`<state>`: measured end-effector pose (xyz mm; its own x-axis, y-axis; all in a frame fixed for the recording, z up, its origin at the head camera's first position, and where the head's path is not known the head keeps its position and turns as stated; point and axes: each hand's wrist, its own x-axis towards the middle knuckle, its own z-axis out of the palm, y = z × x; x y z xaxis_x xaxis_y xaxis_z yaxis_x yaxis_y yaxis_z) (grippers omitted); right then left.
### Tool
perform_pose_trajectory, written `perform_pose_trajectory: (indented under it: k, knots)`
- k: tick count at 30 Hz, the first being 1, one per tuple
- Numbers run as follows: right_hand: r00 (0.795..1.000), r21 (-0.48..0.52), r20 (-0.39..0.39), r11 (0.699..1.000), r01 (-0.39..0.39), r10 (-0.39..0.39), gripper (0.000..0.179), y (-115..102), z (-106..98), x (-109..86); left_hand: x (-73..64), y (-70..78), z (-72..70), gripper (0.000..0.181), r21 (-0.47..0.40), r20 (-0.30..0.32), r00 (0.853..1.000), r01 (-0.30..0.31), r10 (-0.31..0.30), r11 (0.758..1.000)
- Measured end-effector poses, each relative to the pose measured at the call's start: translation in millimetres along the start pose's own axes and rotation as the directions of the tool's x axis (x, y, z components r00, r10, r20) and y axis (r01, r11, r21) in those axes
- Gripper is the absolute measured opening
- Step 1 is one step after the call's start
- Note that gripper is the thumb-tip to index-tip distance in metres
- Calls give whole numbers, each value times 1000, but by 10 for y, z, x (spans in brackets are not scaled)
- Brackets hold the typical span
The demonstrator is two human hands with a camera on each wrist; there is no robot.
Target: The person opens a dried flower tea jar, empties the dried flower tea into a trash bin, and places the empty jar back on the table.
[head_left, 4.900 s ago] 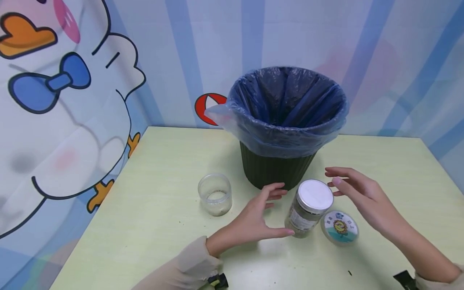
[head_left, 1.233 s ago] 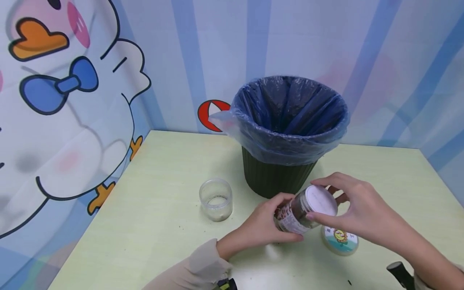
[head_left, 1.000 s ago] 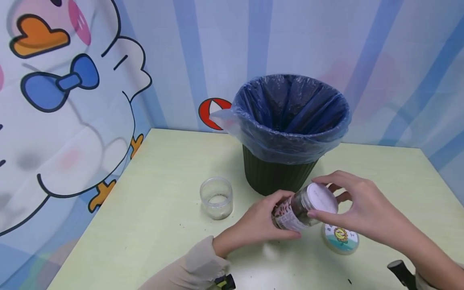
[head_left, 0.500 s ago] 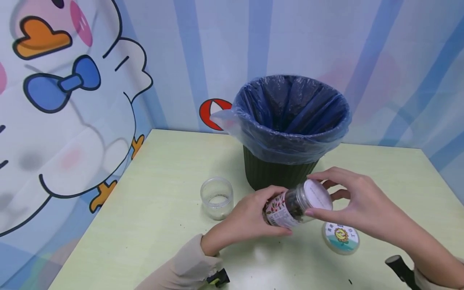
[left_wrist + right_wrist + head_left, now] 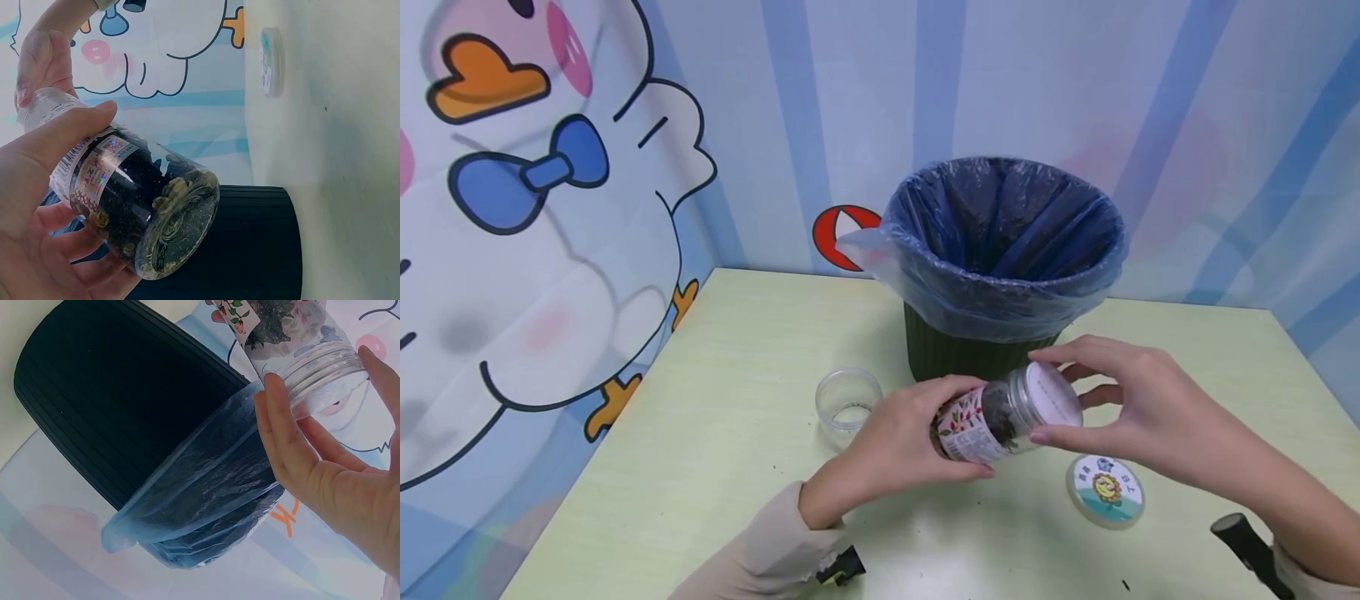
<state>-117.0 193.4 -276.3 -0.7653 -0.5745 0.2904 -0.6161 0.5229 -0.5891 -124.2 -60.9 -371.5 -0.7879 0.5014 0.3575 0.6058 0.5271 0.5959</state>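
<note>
My left hand (image 5: 891, 437) grips a clear plastic jar (image 5: 973, 429) around its label, which is printed with red and green plants. Tilted onto its side above the table, the jar points its white-topped lid (image 5: 1054, 396) up to the right. My right hand (image 5: 1138, 408) holds that lid between thumb and fingertips. Through the jar's base in the left wrist view, dark dried pieces and yellowish lumps (image 5: 172, 194) show. Clear threaded plastic (image 5: 325, 365) at the mouth end lies between my right fingers in the right wrist view.
A dark ribbed bin (image 5: 951, 354) with a blue bag (image 5: 1000, 308) stands just behind the jar. Left of it is a clear open cup (image 5: 838, 400), partly behind my left hand. A round sunflower-printed lid (image 5: 1107, 492) lies on the table (image 5: 700, 467) below my right hand.
The jar stood upright on the table between both hands in the oldest frame; now it is gripped and tilted. Over the last second both hands and jar have shifted slightly left.
</note>
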Motion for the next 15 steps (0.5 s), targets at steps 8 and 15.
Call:
perform_pose_trajectory:
  k: [8,15]
  knots:
    - [998,25,57,1000,1,-2,59,-45,-43,22,-3,32,-53,77,29,-9,1000,-14,15,999]
    - [997,12,77,1000,3,-4,59,-76,-75,20,9,46,-71,75,72,-24,998,-57,58,996]
